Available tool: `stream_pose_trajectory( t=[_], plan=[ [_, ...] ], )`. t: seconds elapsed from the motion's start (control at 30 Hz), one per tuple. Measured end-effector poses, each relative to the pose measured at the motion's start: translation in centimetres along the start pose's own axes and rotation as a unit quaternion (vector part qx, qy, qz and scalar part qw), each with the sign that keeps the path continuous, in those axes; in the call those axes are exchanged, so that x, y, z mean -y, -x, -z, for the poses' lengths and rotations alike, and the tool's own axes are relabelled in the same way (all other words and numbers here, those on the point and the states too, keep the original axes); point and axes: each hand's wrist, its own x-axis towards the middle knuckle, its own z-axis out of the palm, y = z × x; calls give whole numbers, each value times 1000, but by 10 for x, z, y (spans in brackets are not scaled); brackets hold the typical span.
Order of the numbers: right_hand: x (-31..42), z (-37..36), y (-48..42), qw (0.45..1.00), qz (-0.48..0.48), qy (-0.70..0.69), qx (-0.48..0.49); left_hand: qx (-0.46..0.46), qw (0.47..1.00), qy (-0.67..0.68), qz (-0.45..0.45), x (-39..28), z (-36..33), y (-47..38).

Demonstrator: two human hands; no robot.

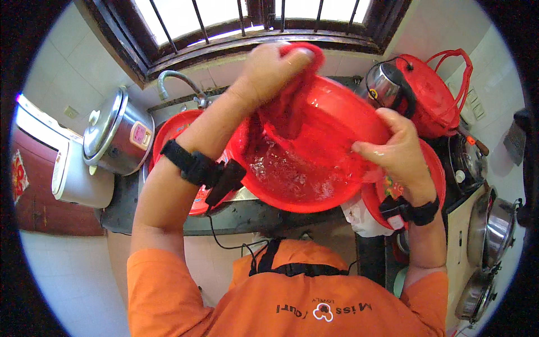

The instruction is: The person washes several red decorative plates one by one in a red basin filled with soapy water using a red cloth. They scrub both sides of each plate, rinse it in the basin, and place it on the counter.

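Observation:
A red plastic basin (345,113) is tilted above a larger red basin (290,206) with water in it. My right hand (396,147) grips the tilted basin by its right side, thumb inside. My left hand (280,69), raised near the window, holds a bunched wet red cloth (290,109) that hangs down inside the tilted basin; its outline is blurred. Another red basin with a printed pattern (172,130) lies under my left forearm. A patterned red basin (433,168) is partly behind my right wrist.
A curved faucet (174,76) rises behind the left basin. Left of it stand a steel rice cooker (120,143) and a white bin (84,181). At right are an electric kettle (387,84), a red lidded basket (433,97) and a lidded pan (467,164); pots hang on the wall.

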Motion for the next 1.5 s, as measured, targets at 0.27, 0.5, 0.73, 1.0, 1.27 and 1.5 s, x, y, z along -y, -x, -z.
stream_pose_trajectory(
  t=[0.27,0.5,0.73,1.0,1.27,1.5],
  plan=[
    [-28,38,33,944,-24,-288,-159,69,815,526,231,89,-36,9],
    [-82,38,45,894,-1,-389,-220,43,767,560,311,102,-85,41],
    [-110,-7,36,819,20,-460,-343,-90,705,588,386,85,-114,73],
    [-118,-62,32,789,-4,-496,-363,-159,690,598,374,92,-95,93],
    [-117,-125,28,799,23,-504,-327,-220,601,666,384,61,-119,119],
    [-106,-137,35,878,-36,-414,-237,-208,586,711,328,44,-127,118]
  ],
)
